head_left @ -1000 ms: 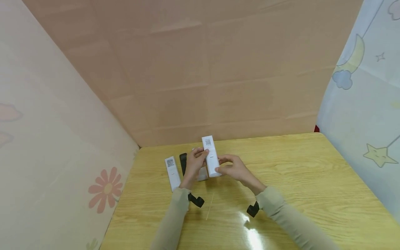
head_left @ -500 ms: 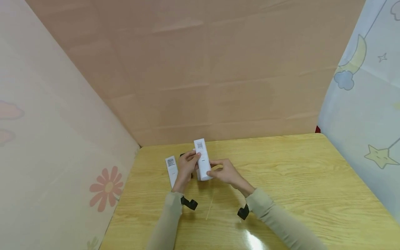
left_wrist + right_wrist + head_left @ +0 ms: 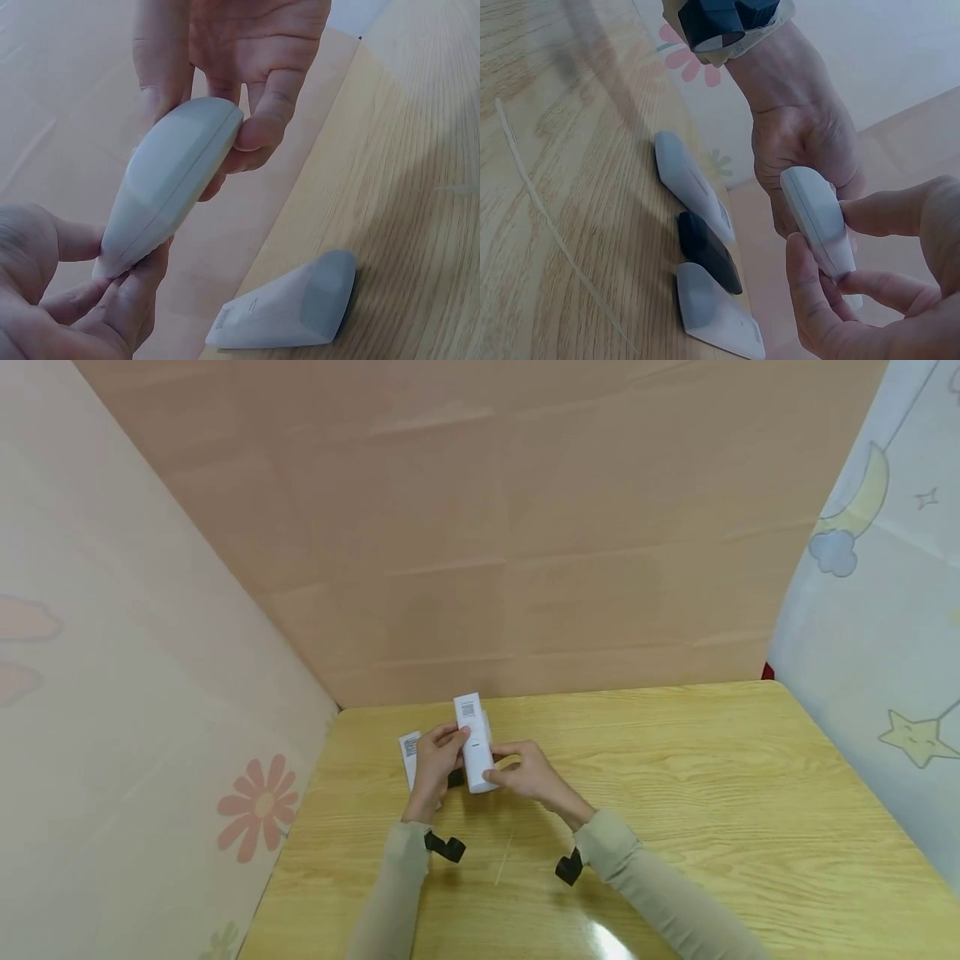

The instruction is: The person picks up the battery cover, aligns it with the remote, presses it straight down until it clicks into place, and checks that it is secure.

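Observation:
Both hands hold a white remote control (image 3: 476,758) raised over the table, its flat face with a QR code label turned up. My left hand (image 3: 435,764) pinches it by the narrower far end, thumb on the face. At the thick rounded near end, my right hand (image 3: 528,771) grips it between thumb and fingers. The left wrist view shows its wedge-shaped side with a seam along the remote control (image 3: 172,180). Beneath lie a white remote control (image 3: 694,184), a black remote control (image 3: 707,251) and another white remote control (image 3: 716,315), partly hidden in the head view.
The wooden table (image 3: 675,793) reaches back to a brown covered wall (image 3: 525,527). Patterned cloth walls stand at the left (image 3: 150,693) and right (image 3: 885,635). A thin pale line (image 3: 504,856) marks the tabletop in front of the hands.
Both hands have shifted left with the held remote control, which now stands more upright in the head view. The left hand now covers more of the remotes on the table.

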Tool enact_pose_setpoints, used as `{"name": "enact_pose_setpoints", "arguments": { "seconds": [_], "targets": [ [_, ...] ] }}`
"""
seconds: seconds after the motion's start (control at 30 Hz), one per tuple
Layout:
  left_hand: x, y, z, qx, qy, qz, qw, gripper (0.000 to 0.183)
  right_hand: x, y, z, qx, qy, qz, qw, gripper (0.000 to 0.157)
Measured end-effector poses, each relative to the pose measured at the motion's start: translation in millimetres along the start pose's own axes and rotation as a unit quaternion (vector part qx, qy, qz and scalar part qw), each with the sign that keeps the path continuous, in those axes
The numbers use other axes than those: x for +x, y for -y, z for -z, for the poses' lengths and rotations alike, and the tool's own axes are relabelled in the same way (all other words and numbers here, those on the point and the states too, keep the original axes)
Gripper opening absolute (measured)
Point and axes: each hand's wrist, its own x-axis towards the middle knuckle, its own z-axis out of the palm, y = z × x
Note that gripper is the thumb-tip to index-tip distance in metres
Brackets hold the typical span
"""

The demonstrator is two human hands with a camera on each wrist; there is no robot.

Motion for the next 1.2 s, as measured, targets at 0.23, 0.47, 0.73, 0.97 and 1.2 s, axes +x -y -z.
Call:
{"name": "enact_pose_setpoints", "arguments": {
  "seconds": [0.23,0.47,0.73,0.97,1.2],
  "targets": [
    [-1.5,-0.2,9.2,-0.006,-0.019,0.019,0.9996,0.044,5.3,2.4,-6.3,-0.004,0.021,-0.006,1.0,0.055],
    [0.5,-5.2,19.6,-0.014,-0.037,0.019,0.9991,0.047,11.1,7.9,-10.9,0.023,0.016,-0.018,0.999,0.056],
    [0.1,-7.1,35.9,-0.031,-0.039,0.023,0.9985,0.046,16.3,10.8,-24.1,0.043,0.02,-0.021,0.999,0.057],
    [-0.5,-8.3,46.8,-0.036,-0.042,0.023,0.9982,0.047,19.0,14.2,-35.0,0.033,0.007,-0.03,0.999,0.048],
    [-6.1,-8.5,64.2,0.002,-0.023,0.02,0.9995,0.047,22.5,9.6,-48.2,0.035,0.007,-0.028,0.999,0.048]
  ]
}}
